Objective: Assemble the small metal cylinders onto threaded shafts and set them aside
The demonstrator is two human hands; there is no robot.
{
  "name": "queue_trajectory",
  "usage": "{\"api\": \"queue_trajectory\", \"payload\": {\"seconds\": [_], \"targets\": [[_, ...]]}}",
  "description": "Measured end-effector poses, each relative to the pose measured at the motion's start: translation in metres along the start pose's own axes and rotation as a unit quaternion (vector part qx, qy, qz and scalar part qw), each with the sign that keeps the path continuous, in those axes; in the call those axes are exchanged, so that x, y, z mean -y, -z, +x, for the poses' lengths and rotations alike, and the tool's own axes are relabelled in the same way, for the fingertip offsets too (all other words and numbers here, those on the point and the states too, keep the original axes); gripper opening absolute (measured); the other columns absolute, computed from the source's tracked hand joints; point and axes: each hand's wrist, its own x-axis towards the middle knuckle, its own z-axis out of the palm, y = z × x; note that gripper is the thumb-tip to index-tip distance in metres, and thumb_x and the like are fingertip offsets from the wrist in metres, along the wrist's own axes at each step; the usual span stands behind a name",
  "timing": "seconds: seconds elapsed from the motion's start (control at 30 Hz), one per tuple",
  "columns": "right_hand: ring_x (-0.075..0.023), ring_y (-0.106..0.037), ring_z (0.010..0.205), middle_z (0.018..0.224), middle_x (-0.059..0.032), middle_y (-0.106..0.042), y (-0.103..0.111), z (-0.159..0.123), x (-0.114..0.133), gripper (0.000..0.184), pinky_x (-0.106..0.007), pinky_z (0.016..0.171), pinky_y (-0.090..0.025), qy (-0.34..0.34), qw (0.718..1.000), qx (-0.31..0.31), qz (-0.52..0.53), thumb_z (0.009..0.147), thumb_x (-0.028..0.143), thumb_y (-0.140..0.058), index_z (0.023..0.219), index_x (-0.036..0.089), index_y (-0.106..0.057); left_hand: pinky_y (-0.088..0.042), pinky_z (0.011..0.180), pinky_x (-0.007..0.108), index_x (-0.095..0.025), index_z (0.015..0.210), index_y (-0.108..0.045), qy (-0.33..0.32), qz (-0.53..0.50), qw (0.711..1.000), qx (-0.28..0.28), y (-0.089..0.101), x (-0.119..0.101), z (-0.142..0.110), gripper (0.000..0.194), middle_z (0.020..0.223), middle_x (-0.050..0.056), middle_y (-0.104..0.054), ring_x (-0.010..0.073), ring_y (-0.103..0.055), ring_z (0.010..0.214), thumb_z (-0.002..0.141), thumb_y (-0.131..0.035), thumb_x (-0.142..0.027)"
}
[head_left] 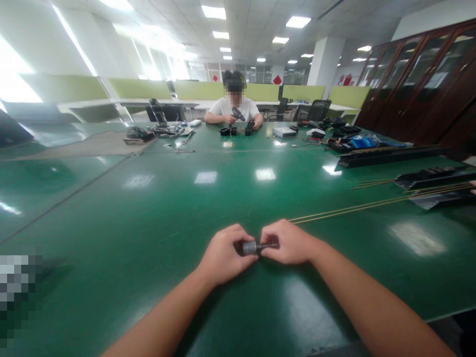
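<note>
Just above the green table, my left hand [226,253] is closed around a short grey metal cylinder [250,247], part of which its fingers and palm hide. A thin dark shaft [268,245] sticks out of the cylinder's right end, in line with it. The thumb and fingers of my right hand [288,243] are closed on that shaft and cover some of it. Both hands are close together, almost fingertip to fingertip. Behind the right hand, the ends of two long thin brass-coloured rods [349,209] reach in from the right.
Black channel pieces [394,155] lie at the right, beside a blue item [362,142]. A person [234,106] across the green table [167,198] holds a power drill [238,114] over small black parts. Tools and a white box [284,132] stand along the far side.
</note>
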Motion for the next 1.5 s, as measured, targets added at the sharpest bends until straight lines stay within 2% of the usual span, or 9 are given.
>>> {"api": "queue_trajectory", "payload": {"seconds": [0.57,1.5], "targets": [[-0.0109,-0.057,0.057,0.067,0.0002,-0.066,0.006,0.0,-0.003,0.007,-0.021,0.055,-0.041,-0.008,1.0,-0.021,0.012,0.076,0.022,-0.069,0.079,0.016,-0.067,-0.046,0.07,0.027,-0.02,0.081,-0.07,-0.005,-0.003,0.999,-0.035,0.006,0.003,0.001,0.017,0.083,0.001,-0.064,0.0155,-0.059,0.077,0.066,-0.078,-0.016],[-0.0122,-0.061,0.059,0.069,-0.001,-0.069,0.015,0.0,-0.012,0.01,-0.022,0.056,-0.044,-0.037,0.998,-0.044,0.01,0.074,0.023,-0.069,0.08,0.016,-0.069,-0.047,0.069,0.028,-0.02,0.082,-0.07,0.01,0.003,0.998,-0.061,0.01,0.01,0.004,0.016,0.083,0.001,-0.064,0.0155,-0.06,0.076,0.067,-0.078,-0.02]]}}
